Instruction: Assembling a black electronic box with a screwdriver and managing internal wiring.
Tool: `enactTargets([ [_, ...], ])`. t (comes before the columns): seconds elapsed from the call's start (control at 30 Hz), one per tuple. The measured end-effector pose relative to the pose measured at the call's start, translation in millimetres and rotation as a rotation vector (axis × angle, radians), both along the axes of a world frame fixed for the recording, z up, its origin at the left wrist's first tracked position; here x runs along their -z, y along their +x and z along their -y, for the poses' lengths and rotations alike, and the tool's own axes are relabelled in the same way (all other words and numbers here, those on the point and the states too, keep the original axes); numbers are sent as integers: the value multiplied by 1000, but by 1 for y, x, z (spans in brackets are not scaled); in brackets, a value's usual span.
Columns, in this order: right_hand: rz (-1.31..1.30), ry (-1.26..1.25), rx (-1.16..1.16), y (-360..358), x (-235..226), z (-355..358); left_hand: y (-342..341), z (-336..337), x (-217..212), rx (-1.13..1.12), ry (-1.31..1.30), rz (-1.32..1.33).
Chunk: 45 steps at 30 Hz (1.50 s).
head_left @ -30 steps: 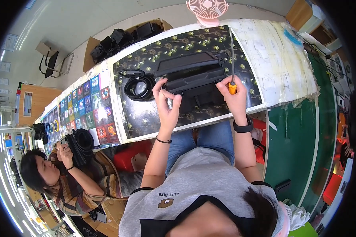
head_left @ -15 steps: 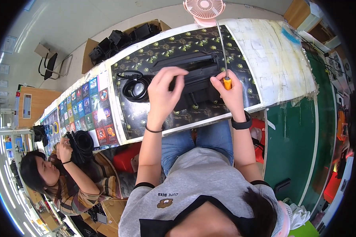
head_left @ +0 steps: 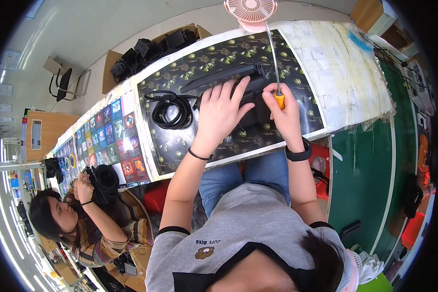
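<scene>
My left hand (head_left: pixel 220 112) lies flat with fingers spread over a black plastic housing (head_left: pixel 253 103), which it partly covers. The housing has a long bar-shaped part (head_left: pixel 214 80) along its far side. In my right hand (head_left: pixel 288 117) is a screwdriver (head_left: pixel 279 101), pinched by its short orange handle. Its long thin metal shaft points away from me, toward the far edge of the table. To the left of the housing lies a coiled black cable (head_left: pixel 175 117).
A dark patterned mat (head_left: pixel 180 151) covers this part of the table. A pink fan (head_left: pixel 251 12) stands at the far edge, beyond it a cardboard box (head_left: pixel 113 61) of black devices. At left, a co-worker (head_left: pixel 97 214) holds a black cable bundle (head_left: pixel 105 182). Green surface (head_left: pixel 357 175) at right.
My left hand has come down from a curled, raised pose to lie spread on the housing, a little to the right. My right hand keeps the screwdriver in nearly the same place.
</scene>
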State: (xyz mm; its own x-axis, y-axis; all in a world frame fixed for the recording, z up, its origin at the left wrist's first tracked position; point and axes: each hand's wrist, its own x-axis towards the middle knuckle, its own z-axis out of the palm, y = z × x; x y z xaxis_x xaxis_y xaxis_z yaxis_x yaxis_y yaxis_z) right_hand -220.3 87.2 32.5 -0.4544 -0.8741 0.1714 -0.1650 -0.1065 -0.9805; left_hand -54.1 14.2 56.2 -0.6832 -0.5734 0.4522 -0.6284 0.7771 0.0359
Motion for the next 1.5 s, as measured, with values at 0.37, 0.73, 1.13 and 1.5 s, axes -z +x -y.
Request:
enactTargets([
  [0.37,-665,-188,235,5,-58,56,-1,4,3,-11,-72,57],
  [0.73,-942,-179,308,8,-17,77,-4,13,11,-13,-54,9],
  [1.13,-867,-82,217,-6,7,105,-1,57,7,80,186,-183],
  [1.5,-872,-83,299,-6,10,107,-3,61,0,137,216,-91],
])
